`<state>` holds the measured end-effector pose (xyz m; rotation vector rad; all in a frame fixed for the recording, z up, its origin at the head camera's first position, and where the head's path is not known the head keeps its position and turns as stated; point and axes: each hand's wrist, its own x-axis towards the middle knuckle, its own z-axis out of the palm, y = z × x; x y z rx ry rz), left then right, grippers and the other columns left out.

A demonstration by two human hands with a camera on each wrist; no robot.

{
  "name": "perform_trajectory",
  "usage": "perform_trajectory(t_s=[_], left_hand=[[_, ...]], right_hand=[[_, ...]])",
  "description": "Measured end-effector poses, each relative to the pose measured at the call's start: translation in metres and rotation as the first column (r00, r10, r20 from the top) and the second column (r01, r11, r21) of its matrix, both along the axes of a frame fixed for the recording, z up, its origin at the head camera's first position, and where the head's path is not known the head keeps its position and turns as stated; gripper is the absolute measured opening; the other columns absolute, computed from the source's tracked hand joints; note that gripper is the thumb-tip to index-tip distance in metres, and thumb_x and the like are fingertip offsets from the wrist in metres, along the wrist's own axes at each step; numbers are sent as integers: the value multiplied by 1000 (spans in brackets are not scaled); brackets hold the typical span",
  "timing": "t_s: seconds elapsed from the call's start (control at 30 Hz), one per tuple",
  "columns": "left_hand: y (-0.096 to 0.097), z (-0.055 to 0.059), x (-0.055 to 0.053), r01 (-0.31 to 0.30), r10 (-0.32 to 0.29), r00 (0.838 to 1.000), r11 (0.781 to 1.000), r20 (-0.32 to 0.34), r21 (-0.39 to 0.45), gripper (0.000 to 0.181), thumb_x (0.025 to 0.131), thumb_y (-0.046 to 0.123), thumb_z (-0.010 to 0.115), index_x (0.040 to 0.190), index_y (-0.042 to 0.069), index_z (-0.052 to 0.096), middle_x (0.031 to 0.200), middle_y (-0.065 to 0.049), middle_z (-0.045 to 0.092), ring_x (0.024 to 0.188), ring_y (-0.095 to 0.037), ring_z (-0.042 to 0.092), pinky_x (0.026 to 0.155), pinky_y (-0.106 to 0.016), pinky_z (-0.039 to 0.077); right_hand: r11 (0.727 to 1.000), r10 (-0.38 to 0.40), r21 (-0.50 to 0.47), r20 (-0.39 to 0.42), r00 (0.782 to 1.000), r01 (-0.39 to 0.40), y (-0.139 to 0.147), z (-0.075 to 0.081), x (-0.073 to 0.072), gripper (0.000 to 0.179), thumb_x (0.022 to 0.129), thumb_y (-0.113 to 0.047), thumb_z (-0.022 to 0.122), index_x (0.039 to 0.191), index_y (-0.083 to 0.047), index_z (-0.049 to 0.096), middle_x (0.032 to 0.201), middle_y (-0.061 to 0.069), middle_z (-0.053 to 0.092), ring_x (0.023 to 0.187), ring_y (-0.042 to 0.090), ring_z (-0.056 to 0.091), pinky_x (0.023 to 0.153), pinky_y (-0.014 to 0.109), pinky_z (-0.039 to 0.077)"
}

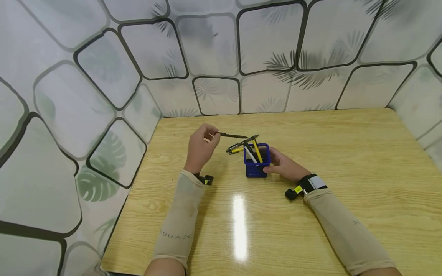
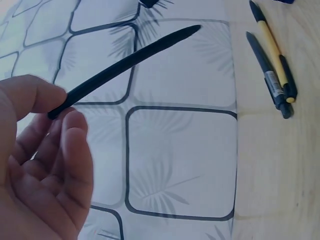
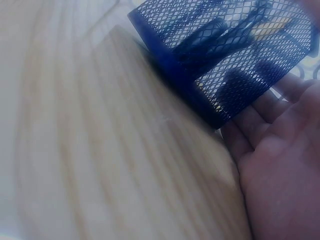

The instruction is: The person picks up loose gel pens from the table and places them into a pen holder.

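My left hand pinches one end of a black pen between thumb and fingertips, raised left of a blue mesh pen holder. The pen's free end points right. Around the holder's right side, my right hand grips with the thumb in front and fingers behind. Inside the upright holder lean several pens, among them a yellow pen and a white one. On the table just behind the holder lie a dark pen with a pale label and a yellow-and-black pen.
The wood-grain table extends to both sides and toward me. Behind it and to its left stands a patterned wall covering. A bright reflection lies on the tabletop in front of the holder.
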<state>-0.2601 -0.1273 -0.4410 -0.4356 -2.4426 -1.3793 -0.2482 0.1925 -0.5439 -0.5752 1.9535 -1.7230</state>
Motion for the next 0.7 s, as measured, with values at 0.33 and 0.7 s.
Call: perform_trajectory(t_s=[0.33, 0.7], left_hand=[[2, 18, 10, 43, 27, 971, 958, -239, 284, 14, 98, 13, 71, 102, 0, 65, 98, -13, 66, 79, -16, 64, 64, -26, 50], [6, 28, 20, 233, -147, 951, 919, -272, 319, 8, 96, 2, 69, 99, -2, 63, 103, -11, 66, 81, -12, 64, 63, -27, 49]], right_hand=[[1000, -12, 10, 15, 1000, 11, 0, 0, 0, 88, 97, -21, 75, 165, -19, 18, 164, 15, 33, 153, 39, 28, 122, 60, 23], [1000, -8, 9, 12, 1000, 8, 0, 0, -1, 88, 98, -21, 74, 165, -19, 18, 164, 14, 33, 152, 39, 29, 121, 60, 25]])
